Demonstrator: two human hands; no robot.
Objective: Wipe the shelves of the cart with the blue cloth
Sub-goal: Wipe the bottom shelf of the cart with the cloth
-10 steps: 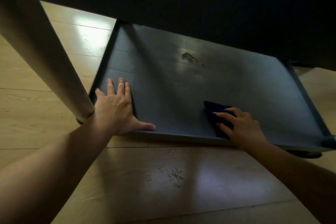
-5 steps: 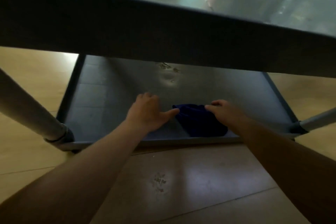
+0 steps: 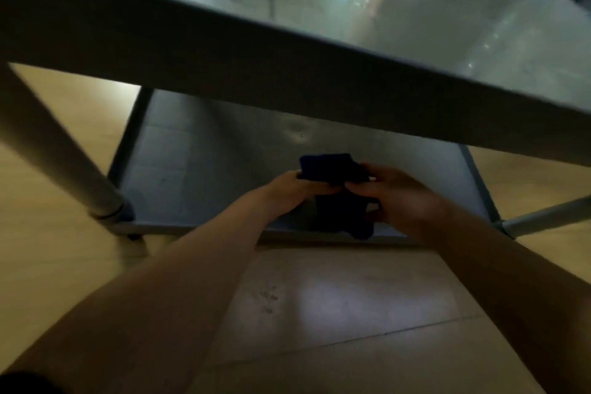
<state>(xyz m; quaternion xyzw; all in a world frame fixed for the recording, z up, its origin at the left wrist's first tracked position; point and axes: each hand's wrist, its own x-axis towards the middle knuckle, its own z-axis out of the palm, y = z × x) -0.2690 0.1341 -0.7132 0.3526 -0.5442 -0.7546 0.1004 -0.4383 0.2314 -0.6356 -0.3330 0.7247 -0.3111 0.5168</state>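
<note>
Low in the middle of the frame, both hands meet over the front edge of the cart's bottom shelf (image 3: pixel 192 169), and the blue cloth (image 3: pixel 332 169) is held up between them. The left hand (image 3: pixel 294 192) grips the cloth's upper left corner, while the right hand (image 3: pixel 396 195) pinches it on the right side; part of the cloth stands above the fingers and a darker fold hangs below, its lower tip reaching down past the shelf's front lip. The picture is blurred here, so exactly how each finger lies cannot be told. The cloth appears lifted off the shelf surface rather than pressed flat on it, which suggests the step in hand is refolding or turning the cloth, not a wiping stroke. Across the top of the frame runs the upper shelf (image 3: pixel 415 9), its metal top shiny with reflections, and a grey leg (image 3: pixel 57 157) slants down at the left to the bottom shelf's corner. A small dent or mark (image 3: pixel 297 134) shows toward the back of the bottom shelf. The wooden floor (image 3: pixel 319 313) fills the lower part of the frame. The next move probably calls for gathering the cloth into a flat pad under one palm and laying it back on a shelf; whether the bottom shelf is finished cannot be judged from here.
</note>
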